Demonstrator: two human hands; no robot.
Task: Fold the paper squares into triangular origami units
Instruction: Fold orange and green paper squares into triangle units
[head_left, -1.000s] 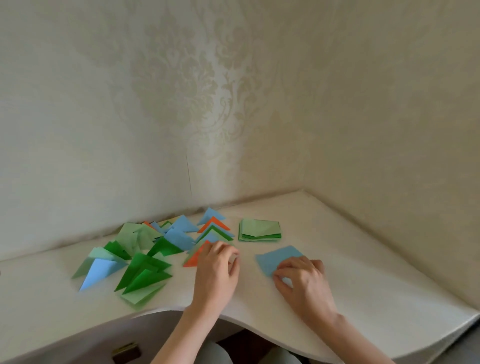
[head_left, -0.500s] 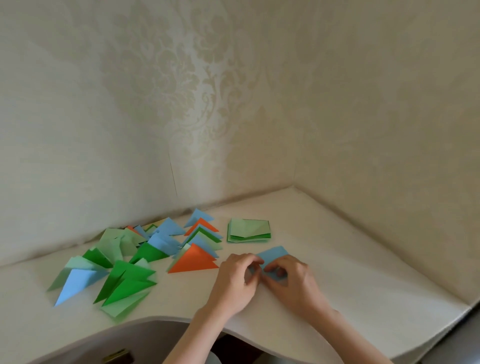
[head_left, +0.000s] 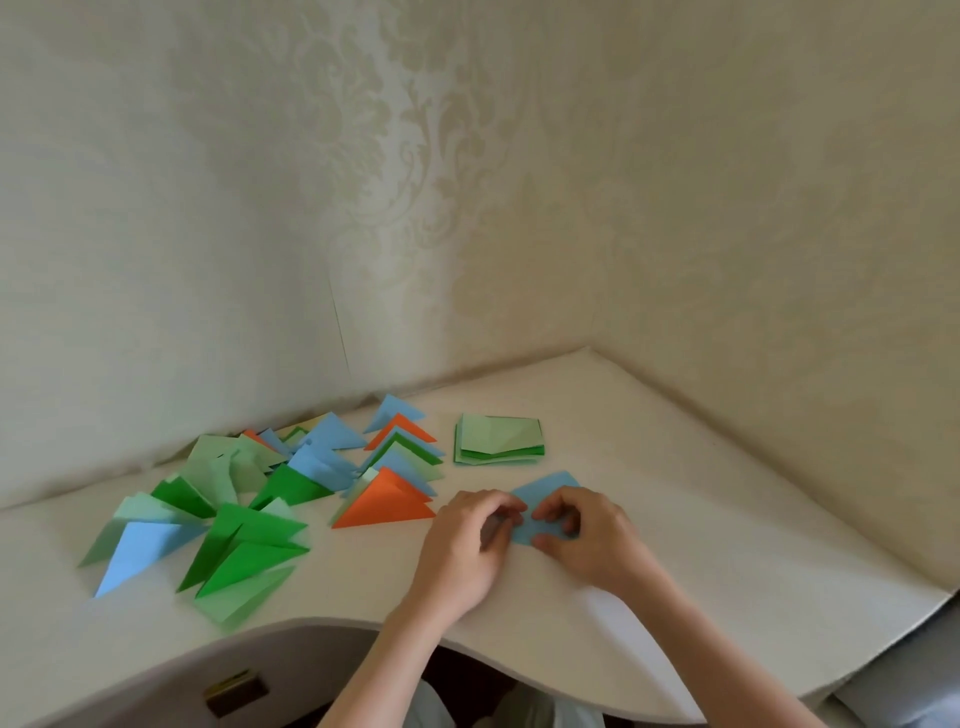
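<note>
1. Desk (head_left: 675, 519): pale, curved front edge, set into a wallpapered corner. It bears all the items below.
2. Finished triangular units (head_left: 270, 499): a loose spread of green, pale green, blue and orange, left of the blue paper square. The nearest, an orange triangle (head_left: 387, 501), lies just beside the left hand.
3. Stack of unfolded squares (head_left: 498, 439): green shades, behind the blue paper square and apart from it.
4. Left hand (head_left: 467, 540): fingers curled, tips pinching the square's left edge.
5. Right hand (head_left: 587, 535): fingers curled onto the square's right part, thumb at its near edge.
6. Blue paper square (head_left: 545, 488): flat on the desk between both hands, far corner showing. Judged very light, thin and limp; it creases easily and permanently and slides on the smooth top. Best taken at corners or edges by the fingertips, one hand pinning it.
</note>
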